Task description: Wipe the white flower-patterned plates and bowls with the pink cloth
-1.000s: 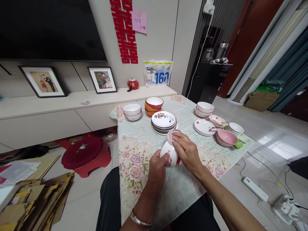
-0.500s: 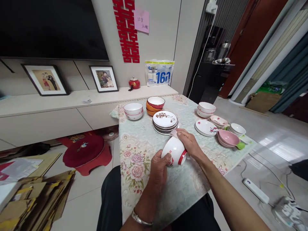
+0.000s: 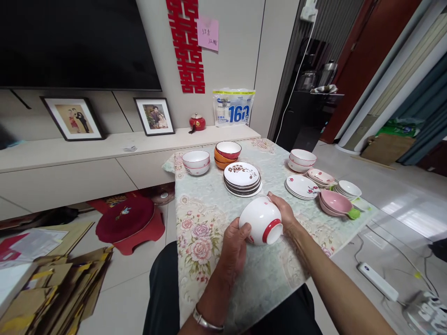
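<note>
A white bowl (image 3: 258,218) with a red foot ring is held above the table, tilted so its underside faces me. My left hand (image 3: 235,239) grips its left side, thumb on the outside. On the right, my right hand (image 3: 283,214) holds the bowl's far rim; most of those fingers are hidden behind the bowl. I cannot see the pale cloth now. Just beyond the bowl stands a stack of plates (image 3: 241,174) with a brown flower pattern.
Stacked white bowls (image 3: 196,160) and red and orange bowls (image 3: 226,151) stand at the back. On the right are flowered plates (image 3: 302,186), pink bowls (image 3: 335,202) and small white bowls (image 3: 349,188). A flowered tablecloth (image 3: 199,242) covers the table. A red stool (image 3: 129,223) stands left.
The bowl has turned, showing more of its base and foot ring. My right hand has moved down and right along the rim; the pale cloth under its fingers is now out of sight.
</note>
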### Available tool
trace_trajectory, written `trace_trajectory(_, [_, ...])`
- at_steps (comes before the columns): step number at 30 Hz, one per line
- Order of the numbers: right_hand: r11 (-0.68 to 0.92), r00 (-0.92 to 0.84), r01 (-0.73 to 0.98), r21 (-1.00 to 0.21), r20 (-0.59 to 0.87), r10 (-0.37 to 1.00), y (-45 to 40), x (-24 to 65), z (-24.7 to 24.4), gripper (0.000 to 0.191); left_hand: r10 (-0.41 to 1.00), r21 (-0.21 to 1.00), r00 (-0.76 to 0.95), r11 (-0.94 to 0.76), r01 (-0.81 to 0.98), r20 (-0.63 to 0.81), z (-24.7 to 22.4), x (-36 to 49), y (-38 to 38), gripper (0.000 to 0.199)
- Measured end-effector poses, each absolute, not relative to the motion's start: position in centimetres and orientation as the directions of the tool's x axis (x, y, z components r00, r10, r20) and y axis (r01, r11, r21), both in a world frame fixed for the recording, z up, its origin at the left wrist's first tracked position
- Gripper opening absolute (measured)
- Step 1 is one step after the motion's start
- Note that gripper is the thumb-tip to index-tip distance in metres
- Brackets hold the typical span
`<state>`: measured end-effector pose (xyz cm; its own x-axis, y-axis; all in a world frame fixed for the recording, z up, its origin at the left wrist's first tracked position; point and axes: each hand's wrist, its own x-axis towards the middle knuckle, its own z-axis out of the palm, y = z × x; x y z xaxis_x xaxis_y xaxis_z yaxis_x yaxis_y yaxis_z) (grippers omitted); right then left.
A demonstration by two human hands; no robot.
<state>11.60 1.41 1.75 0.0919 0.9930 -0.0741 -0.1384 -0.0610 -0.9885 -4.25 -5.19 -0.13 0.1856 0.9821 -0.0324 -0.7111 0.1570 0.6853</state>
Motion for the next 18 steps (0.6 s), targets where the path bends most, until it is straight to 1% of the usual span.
trace_trajectory(2, [-0.016, 0.043, -0.057, -0.998, -0.019, 0.999, 1.6, 12.3, 2.6, 0.047, 0.98, 0.707, 0.19, 0.172, -0.685, -0.054, -0.3, -4.3, -5.2, 0.036])
trace_trajectory(5, [0.025, -0.039, 0.026, -0.999, 0.024, 0.999, 1.5, 12.8, 3.6, 0.049, 0.976, 0.714, 0.206, 0.194, -0.673, -0.071, -0.5, -4.4, -5.2, 0.034])
trace_trajectory(6, [0.066, -0.057, 0.081, -0.995, 0.062, 0.996, 1.3, 12.8, 3.8, 0.048, 0.975, 0.71, 0.21, 0.197, -0.676, -0.07, -0.5, -4.4, -5.3, 0.034])
trace_trajectory(8, [0.197, -0.068, 0.235, -0.952, 0.186, 0.98, 0.8, 12.6, 4.3, 0.047, 0.976, 0.696, 0.207, 0.194, -0.691, -0.066, -0.5, -4.5, -5.3, 0.033])
trace_trajectory(10, [0.34, -0.077, 0.405, -0.849, 0.339, 0.938, 0.0, 12.0, 4.8, 0.043, 0.979, 0.686, 0.191, 0.182, -0.704, -0.063, -0.6, -4.6, -5.4, 0.032])
trace_trajectory(13, [0.506, -0.152, 0.571, -0.647, 0.523, 0.839, -1.7, 10.7, 5.3, 0.03, 0.984, 0.688, 0.171, 0.157, -0.709, -0.049, -1.0, -4.5, -5.4, 0.032])
trace_trajectory(16, [0.67, -0.32, 0.627, -0.397, 0.653, 0.687, -3.4, 9.2, 5.3, 0.024, 0.987, 0.71, 0.157, 0.132, -0.692, -0.03, -1.4, -4.3, -5.3, 0.029])
trace_trajectory(18, [0.741, -0.422, 0.618, -0.262, 0.685, 0.594, -4.1, 8.6, 5.1, 0.024, 0.987, 0.724, 0.162, 0.119, -0.679, -0.01, -1.5, -4.2, -5.2, 0.027])
